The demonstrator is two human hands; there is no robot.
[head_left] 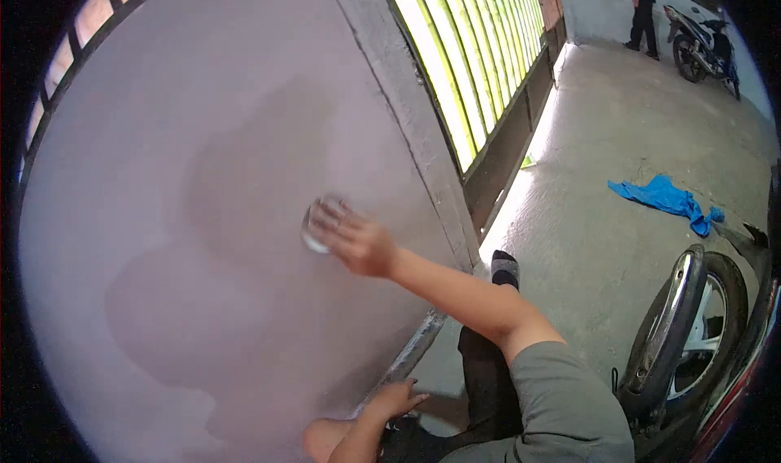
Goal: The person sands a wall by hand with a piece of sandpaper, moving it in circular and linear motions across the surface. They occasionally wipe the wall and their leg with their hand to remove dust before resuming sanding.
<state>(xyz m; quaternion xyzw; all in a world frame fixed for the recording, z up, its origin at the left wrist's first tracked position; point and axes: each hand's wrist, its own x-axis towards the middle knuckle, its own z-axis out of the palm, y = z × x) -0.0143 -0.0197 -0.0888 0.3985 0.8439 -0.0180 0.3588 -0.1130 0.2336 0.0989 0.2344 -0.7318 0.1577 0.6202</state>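
My right hand [358, 239] presses a round, whitish pad-like object [316, 233] against the pale wall [154, 186]. The fingers lie over it and are slightly smeared by motion, so its exact kind does not show. Low in the view, my left hand [394, 399] is by my bent leg, close to the foot of the wall. Its thumb and fingers are apart, and no object shows in it. Soft shadows fall across the wall around my right hand.
A barred metal gate [480, 72] adjoins the wall. On the concrete floor [586, 146] lies a blue cloth [667, 197]. A motorcycle wheel [712, 325] stands close on the right. Farther back are a person [643, 15] and another motorcycle [701, 44].
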